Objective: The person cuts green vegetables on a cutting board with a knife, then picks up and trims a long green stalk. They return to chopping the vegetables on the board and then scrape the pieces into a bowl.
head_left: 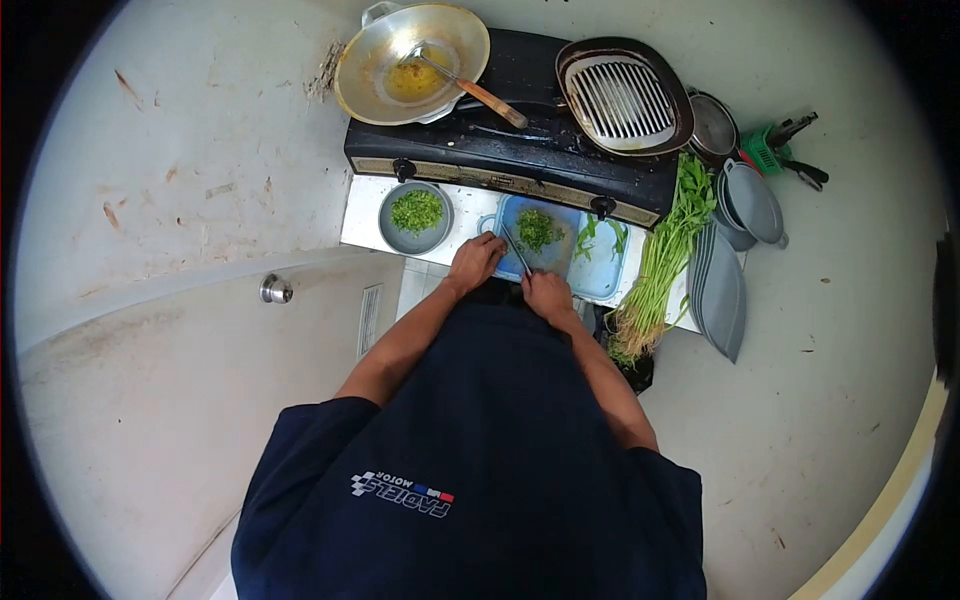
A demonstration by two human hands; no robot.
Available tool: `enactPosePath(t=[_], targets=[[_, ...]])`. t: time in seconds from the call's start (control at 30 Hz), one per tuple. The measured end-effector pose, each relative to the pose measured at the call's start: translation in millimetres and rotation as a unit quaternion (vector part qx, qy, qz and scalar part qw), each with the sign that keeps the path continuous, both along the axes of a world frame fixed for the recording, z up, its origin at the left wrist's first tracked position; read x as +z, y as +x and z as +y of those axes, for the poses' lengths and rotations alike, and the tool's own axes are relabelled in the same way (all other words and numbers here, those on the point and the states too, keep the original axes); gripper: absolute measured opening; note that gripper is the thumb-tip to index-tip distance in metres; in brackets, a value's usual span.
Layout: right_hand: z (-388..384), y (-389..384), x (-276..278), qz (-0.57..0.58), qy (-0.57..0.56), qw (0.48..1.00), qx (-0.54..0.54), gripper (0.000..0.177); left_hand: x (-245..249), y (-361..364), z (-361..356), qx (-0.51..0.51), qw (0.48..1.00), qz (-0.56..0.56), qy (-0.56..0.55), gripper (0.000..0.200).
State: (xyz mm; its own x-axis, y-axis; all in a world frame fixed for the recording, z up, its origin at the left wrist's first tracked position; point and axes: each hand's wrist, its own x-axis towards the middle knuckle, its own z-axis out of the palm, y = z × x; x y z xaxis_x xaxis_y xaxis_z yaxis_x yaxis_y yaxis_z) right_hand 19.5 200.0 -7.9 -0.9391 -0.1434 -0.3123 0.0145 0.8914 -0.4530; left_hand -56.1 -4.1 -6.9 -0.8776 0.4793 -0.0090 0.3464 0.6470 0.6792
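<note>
My right hand is closed around the handle of a knife, whose blade points up and left over a blue cutting board. A small heap of chopped greens lies on the board, just beyond the blade. My left hand is at the board's left edge, close to the knife's blade. Its fingers are curled together, and what they grip, if anything, is hidden. A few loose green leaves lie on the right part of the board.
A grey bowl of chopped greens stands left of the board. Behind is a black stove with a wok, a wood-handled ladle and a grill pan. Leafy stems with roots and grey plates lie right.
</note>
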Motion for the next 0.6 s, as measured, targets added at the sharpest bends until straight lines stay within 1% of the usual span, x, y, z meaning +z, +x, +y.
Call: enactPosePath(t=[0.07,0.17,0.23,0.47,0.6], targets=[[-1,-1,4,0.010,0.001,1.000,-0.002,0.043,4,-3,-2,-0.027,1.000,0.010,0.001,0.010],[-4,0,8,-0.002,-0.016,1.000,-0.018,0.043,-2,-7,-5,-0.039,0.999,-0.004,0.012,0.010],[-6,5,6,0.010,-0.010,1.000,-0.002,0.043,-3,-9,-6,-0.044,0.999,-0.010,0.002,0.010],[-20,14,-12,0.021,-0.005,1.000,-0.020,0.044,-3,-13,-7,-0.057,0.998,-0.015,0.013,0.010],[-27,10,-15,0.029,0.007,0.999,-0.032,0.043,-7,-17,-9,-0.083,0.996,-0.008,0.005,0.011]])
